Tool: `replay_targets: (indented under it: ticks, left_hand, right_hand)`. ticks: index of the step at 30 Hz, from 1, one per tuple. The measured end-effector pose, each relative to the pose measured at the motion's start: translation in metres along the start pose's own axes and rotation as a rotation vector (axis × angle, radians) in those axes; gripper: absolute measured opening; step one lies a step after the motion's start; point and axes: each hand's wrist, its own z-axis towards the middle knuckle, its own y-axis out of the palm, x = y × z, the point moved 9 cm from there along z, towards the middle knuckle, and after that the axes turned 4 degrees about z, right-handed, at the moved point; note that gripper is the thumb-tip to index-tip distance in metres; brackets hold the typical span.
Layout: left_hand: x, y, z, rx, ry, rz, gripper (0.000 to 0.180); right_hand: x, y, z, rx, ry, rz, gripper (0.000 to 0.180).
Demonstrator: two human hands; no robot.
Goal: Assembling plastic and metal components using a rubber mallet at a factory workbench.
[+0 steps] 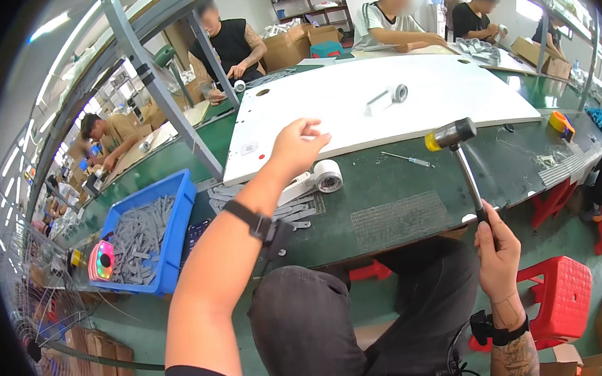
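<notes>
Dark trousers (342, 327) on the person's lap filled the bottom middle of the frame. At the lower right, the right hand (496, 250) was closed tight around the thin handle of a hammer (465, 166). The hammer stood almost straight up, with its head near the middle right, one end black and the other end yellow. It was held over the front edge of the green surface (402, 200). Lower right of that, a red stool (565, 297) stood on the floor.

From the bottom left, the left arm reached up with a black band (254, 221) on the wrist. The left hand (297, 145) was open, with its fingers spread flat on the near edge of a big white board (408, 107). It held nothing. Just below that hand lay a white roll of tape (327, 176) and some flat grey pieces (288, 207). A small screwdriver (407, 159) lay on the green surface, between the tape and the hammer.

At the left, a blue bin (178, 220) held many more grey pieces. On top of the white board, further back, sat a small white part (388, 98). At the top of the frame, other people (386, 19) worked at the far side, with brown boxes (296, 45) behind them.
</notes>
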Motion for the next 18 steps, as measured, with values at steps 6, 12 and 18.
replay_targets:
  ticks: [6, 12, 18]
  left_hand:
    - [-0.048, -0.014, -0.06, -0.328, -0.105, 0.598, 0.042]
    - [0.016, -0.009, -0.076, -0.192, 0.115, 0.379, 0.035]
    - [0.002, 0.037, -0.119, -0.405, 0.126, 0.282, 0.041]
  right_hand:
    - [0.021, 0.014, -0.003, -0.051, 0.052, 0.032, 0.04]
    - [0.019, 0.023, -0.008, -0.074, 0.051, 0.01, 0.04]
    - [0.016, 0.033, -0.003, -0.078, 0.05, 0.07, 0.039]
